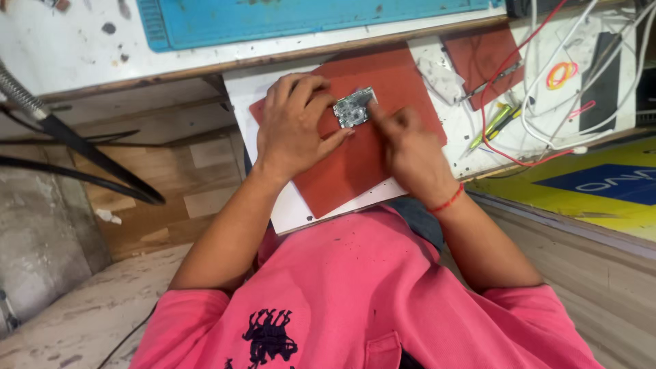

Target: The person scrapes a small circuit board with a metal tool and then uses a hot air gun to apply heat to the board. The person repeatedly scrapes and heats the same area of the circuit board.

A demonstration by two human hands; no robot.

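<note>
Pinching my left hand [295, 126] on a small circuit board [354, 108], right hand [410, 147] at four o'clock, fingertip touching it, red mat [355, 171] beneath

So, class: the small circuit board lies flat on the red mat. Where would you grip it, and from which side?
Pinch the circuit board by its bare outer edges, coming from above. It is thin and lies flat on the red mat, so fingers stay off the components; the left hand already steadies one edge.
</note>
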